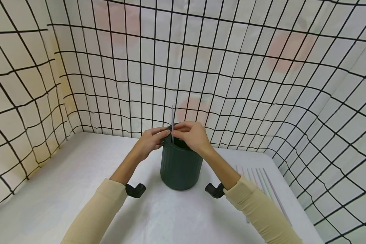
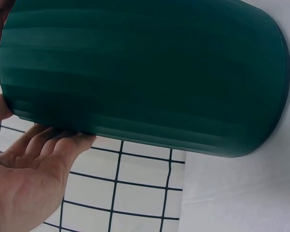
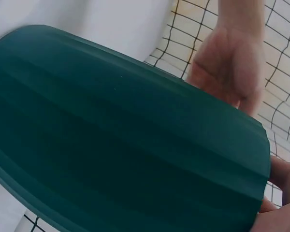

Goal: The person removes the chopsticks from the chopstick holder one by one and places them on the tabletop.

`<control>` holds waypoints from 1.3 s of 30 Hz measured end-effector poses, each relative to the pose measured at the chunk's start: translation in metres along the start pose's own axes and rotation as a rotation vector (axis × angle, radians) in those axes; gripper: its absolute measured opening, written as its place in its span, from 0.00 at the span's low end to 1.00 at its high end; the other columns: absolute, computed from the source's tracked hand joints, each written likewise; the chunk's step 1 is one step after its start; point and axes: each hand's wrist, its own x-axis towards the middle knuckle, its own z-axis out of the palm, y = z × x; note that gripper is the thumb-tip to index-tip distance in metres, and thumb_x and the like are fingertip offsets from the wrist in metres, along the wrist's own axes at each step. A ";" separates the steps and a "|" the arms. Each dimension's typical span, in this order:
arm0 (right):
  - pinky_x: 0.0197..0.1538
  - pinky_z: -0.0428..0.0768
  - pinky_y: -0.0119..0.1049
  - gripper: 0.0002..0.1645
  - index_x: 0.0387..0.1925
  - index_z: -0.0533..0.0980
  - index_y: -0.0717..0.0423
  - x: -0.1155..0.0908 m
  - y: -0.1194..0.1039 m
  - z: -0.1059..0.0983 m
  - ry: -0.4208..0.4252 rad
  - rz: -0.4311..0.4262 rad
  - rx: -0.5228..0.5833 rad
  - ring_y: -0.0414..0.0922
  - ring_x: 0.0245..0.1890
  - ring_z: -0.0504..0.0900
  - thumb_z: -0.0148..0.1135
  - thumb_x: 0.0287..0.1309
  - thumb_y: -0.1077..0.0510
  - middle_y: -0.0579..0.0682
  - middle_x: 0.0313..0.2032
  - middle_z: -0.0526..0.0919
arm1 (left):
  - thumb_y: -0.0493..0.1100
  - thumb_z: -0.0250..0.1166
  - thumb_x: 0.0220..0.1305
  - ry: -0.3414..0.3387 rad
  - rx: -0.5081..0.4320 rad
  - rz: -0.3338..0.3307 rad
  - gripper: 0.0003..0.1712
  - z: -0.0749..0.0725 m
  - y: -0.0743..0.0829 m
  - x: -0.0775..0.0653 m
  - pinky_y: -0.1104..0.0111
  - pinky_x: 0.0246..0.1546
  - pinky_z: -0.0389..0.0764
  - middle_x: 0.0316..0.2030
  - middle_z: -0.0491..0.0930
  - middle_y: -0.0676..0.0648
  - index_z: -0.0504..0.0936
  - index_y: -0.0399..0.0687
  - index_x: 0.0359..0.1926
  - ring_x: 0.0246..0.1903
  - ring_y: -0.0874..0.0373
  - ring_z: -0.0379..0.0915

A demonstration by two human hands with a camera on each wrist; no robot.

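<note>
A dark green, ribbed, round bin [image 1: 181, 169] stands upright on the white table. A thin pale purple straw [image 1: 172, 117] rises upright at its rim, the lower end inside the bin's mouth. My left hand [image 1: 148, 142] grips the bin's rim from the left, its fingers against the outer wall and its thumb near the straw. From the right, my right hand [image 1: 195, 137] reaches over the mouth and pinches the straw at rim height. The bin's wall [image 2: 145, 72] fills much of the left wrist view. In the right wrist view the bin [image 3: 125, 125] hides most of my right fingers.
Several thin pastel straws [image 1: 266, 181] lie side by side on the table at the right, partly under my right sleeve [image 1: 256, 206]. Black wire mesh [image 1: 189, 52] encloses the back and both sides of the table [image 1: 79, 162]. Dark wrist devices [image 1: 135, 190] sit under both forearms.
</note>
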 end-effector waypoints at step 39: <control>0.45 0.89 0.38 0.14 0.47 0.81 0.65 -0.015 -0.060 -0.103 0.263 -0.051 0.266 0.47 0.36 0.90 0.70 0.63 0.60 0.55 0.39 0.89 | 0.56 0.62 0.72 0.015 0.008 -0.003 0.35 0.002 0.000 0.000 0.54 0.67 0.74 0.68 0.73 0.40 0.69 0.46 0.73 0.67 0.47 0.72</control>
